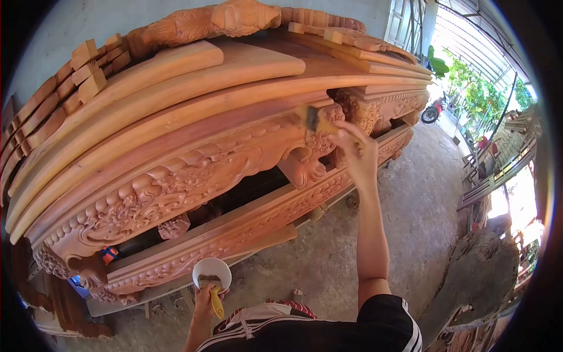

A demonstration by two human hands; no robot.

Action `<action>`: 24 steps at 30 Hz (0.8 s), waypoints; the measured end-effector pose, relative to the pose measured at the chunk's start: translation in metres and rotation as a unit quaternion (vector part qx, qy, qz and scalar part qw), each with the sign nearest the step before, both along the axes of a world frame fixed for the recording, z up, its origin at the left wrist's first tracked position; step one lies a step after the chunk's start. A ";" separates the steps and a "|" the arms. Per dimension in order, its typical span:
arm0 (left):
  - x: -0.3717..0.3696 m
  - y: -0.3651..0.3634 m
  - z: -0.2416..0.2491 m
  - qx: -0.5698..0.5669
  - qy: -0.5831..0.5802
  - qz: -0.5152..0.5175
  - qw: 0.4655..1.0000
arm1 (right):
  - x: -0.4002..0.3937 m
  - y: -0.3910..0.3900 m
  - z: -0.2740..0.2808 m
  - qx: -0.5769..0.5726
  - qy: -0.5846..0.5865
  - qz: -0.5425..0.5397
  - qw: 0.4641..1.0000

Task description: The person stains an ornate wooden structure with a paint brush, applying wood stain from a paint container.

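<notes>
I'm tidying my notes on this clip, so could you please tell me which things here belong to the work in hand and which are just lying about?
In use:
- brush in the right hand, at the carved wooden furniture
- white cup, yellow handle, in the left hand

Lying about:
- stacked curved boards on top
- red motorbike outside
- wood scraps on the concrete floor

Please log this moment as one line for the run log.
right hand: brush on carved table | left hand: white cup, yellow handle | floor: concrete

White cup (212,273), yellow handle (216,303)
</notes>
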State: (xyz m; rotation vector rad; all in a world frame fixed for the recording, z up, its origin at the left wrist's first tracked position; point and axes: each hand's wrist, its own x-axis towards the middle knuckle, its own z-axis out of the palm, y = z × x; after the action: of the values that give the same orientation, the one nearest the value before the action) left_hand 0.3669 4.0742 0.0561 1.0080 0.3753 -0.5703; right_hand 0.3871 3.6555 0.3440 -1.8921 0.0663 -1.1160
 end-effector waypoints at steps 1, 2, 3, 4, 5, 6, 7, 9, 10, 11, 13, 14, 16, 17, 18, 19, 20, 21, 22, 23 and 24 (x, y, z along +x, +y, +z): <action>-0.001 0.000 0.000 -0.031 0.024 0.011 0.999 | -0.002 -0.011 0.001 0.036 -0.007 -0.004 0.999; -0.003 0.000 -0.002 -0.031 0.028 0.010 0.999 | -0.002 -0.025 -0.002 0.036 -0.004 -0.005 0.999; -0.003 0.000 -0.004 -0.008 -0.002 0.003 1.000 | -0.001 -0.032 0.000 -0.011 -0.005 -0.075 0.997; -0.003 -0.001 -0.006 0.013 -0.033 -0.003 0.999 | 0.000 -0.037 0.001 -0.059 -0.007 -0.143 0.988; -0.003 -0.003 -0.006 0.010 -0.032 -0.002 0.999 | -0.003 -0.041 0.000 -0.125 0.030 -0.217 0.968; -0.003 -0.003 -0.006 0.018 -0.037 -0.008 0.999 | -0.002 -0.038 -0.002 -0.126 0.032 -0.217 0.967; -0.004 -0.003 -0.006 0.026 -0.043 -0.016 0.999 | -0.001 -0.034 -0.004 -0.178 0.025 -0.246 0.952; -0.006 -0.007 -0.006 0.033 -0.038 -0.015 0.999 | 0.002 -0.024 -0.009 -0.228 0.016 -0.276 0.934; -0.006 -0.008 -0.006 0.040 -0.032 -0.013 0.999 | 0.002 -0.015 -0.014 -0.148 0.010 -0.156 0.977; -0.006 -0.010 -0.005 0.043 -0.034 -0.014 0.998 | 0.000 -0.010 -0.017 -0.064 0.004 -0.032 0.997; -0.006 -0.012 -0.004 0.043 -0.030 -0.021 0.998 | -0.006 -0.007 -0.008 -0.015 0.003 0.002 1.000; -0.005 -0.012 -0.002 0.049 -0.030 -0.024 0.998 | -0.009 -0.007 -0.006 0.031 0.004 0.038 0.999; -0.005 -0.015 0.006 0.037 -0.035 -0.033 0.998 | 0.002 -0.040 -0.011 0.006 -0.026 0.001 1.000; -0.005 -0.014 0.004 0.038 -0.033 -0.035 0.998 | 0.009 -0.058 -0.013 0.000 -0.038 -0.069 0.997; -0.004 -0.013 0.000 0.027 -0.027 -0.039 0.998 | 0.009 -0.058 -0.008 -0.007 -0.051 -0.137 0.989; -0.002 -0.012 -0.003 0.015 -0.022 -0.042 0.999 | 0.009 -0.056 -0.006 -0.007 -0.050 -0.138 0.989; -0.001 -0.012 -0.006 0.003 -0.018 -0.044 0.999 | 0.010 -0.053 -0.004 -0.112 -0.027 -0.199 0.973; -0.002 -0.012 -0.006 0.004 -0.018 -0.044 0.999 | 0.011 -0.043 0.002 -0.216 -0.004 -0.258 0.942; -0.001 -0.014 -0.006 0.011 -0.020 -0.050 0.999 | 0.013 -0.034 0.004 -0.215 -0.005 -0.258 0.942; -0.001 -0.015 -0.005 0.017 -0.022 -0.053 0.998 | 0.014 -0.021 0.003 -0.173 -0.012 -0.149 0.974; -0.002 -0.017 -0.005 0.017 -0.023 -0.049 0.998 | 0.012 -0.012 0.002 -0.129 -0.020 -0.034 0.991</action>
State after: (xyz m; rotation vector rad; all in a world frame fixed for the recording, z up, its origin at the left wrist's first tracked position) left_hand 0.3649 4.0569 0.0510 1.0757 0.2966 -0.6302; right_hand 0.3989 3.6438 0.3462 -2.1076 -0.0375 -1.2578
